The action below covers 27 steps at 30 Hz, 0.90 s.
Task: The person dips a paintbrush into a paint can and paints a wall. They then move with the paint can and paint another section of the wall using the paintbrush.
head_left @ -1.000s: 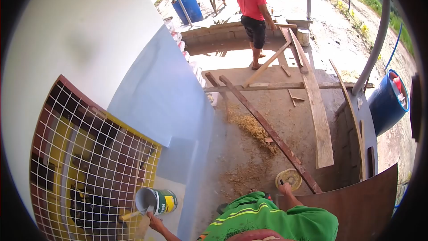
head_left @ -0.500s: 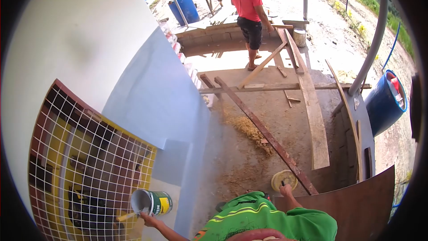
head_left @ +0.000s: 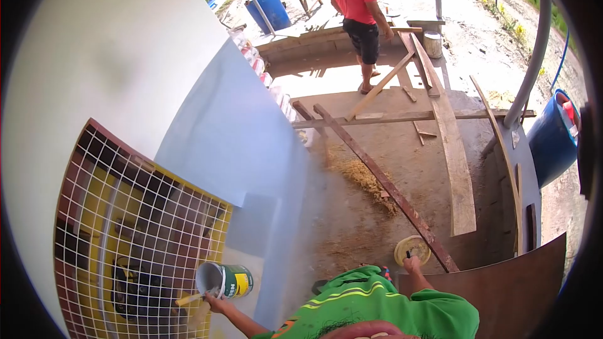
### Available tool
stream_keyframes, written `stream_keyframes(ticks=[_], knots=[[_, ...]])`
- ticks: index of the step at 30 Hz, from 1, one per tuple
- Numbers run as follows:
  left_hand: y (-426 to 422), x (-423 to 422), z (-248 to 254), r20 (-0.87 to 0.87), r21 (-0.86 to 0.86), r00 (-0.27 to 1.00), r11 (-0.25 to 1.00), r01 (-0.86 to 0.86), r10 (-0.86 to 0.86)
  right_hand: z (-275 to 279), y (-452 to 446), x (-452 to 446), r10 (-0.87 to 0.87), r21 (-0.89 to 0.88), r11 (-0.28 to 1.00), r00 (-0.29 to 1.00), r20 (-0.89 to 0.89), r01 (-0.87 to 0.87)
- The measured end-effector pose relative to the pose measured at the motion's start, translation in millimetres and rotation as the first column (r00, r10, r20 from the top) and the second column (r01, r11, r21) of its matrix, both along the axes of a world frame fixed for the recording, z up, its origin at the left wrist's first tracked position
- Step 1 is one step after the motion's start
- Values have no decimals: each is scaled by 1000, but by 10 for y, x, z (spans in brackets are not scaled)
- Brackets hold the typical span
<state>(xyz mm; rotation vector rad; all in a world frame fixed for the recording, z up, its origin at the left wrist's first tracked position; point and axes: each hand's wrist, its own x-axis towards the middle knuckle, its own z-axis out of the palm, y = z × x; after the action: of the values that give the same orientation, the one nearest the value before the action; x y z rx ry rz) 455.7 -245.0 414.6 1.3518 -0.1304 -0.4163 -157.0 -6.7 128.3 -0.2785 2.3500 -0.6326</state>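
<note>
At the lower left, my left hand (head_left: 215, 303) is closed at the rim of a paint can (head_left: 240, 281) with a green and yellow label. A flat yellowish wooden handle (head_left: 188, 300) sticks out beside those fingers; its other end reaches toward the can's grey mouth, and its kind is unclear. On the other side of my body, my right hand (head_left: 412, 264) grips a short black handle. Just beyond that hand is a round, pale yellow container (head_left: 412, 248), partly covered by the hand. Whether the handle belongs to it cannot be made out.
A white wire grille (head_left: 144, 232) and a part-blue wall (head_left: 207, 125) stand left. Ahead lie a reddish beam (head_left: 389, 188), planks (head_left: 455, 176) and sawdust (head_left: 361, 179). A brown sheet (head_left: 502, 282) and blue barrel (head_left: 553, 141) are right. A person in red (head_left: 355, 6) stands farther off.
The view has swung slightly, shifting the scene to the right. The person in red has changed leg position. Both my hands keep their holds.
</note>
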Motion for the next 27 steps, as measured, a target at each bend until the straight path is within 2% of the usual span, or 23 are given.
stream_keyframes(ticks=[2,6,9,12,15,16,19,23,24,27], knots=[[-28,18,-15,6,-24,1000,1000,4,-4,145,-46,5,-4,-18,1000,1000,-14,4],[-49,61,-51,28,-49,1000,999,11,-9,40,-14,45,-28,-93,995,999,-27,25],[-33,-8,-40,32,-76,999,996,40,-38,-91,43,59,-10,-40,999,998,-57,8],[-17,-52,-1,46,-68,998,997,43,-40,-396,129,99,-64,-53,997,995,-76,60],[39,-180,124,63,-60,997,997,57,-53,-182,167,123,-43,-53,998,998,-42,41],[2,-2,-25,47,-67,997,996,61,-58,-194,171,127,-47,-45,998,998,-37,45],[-16,12,-67,56,-134,996,988,70,-63,-461,252,175,-76,-32,997,997,-14,75],[-110,181,-145,71,16,997,1000,21,-22,-234,265,187,-110,-39,993,994,27,111],[-142,190,-156,87,-43,996,999,20,-16,-169,282,212,-108,-39,993,993,40,109],[-102,-175,128,177,-29,984,1000,-5,10,-233,339,266,-110,31,994,993,41,109]])
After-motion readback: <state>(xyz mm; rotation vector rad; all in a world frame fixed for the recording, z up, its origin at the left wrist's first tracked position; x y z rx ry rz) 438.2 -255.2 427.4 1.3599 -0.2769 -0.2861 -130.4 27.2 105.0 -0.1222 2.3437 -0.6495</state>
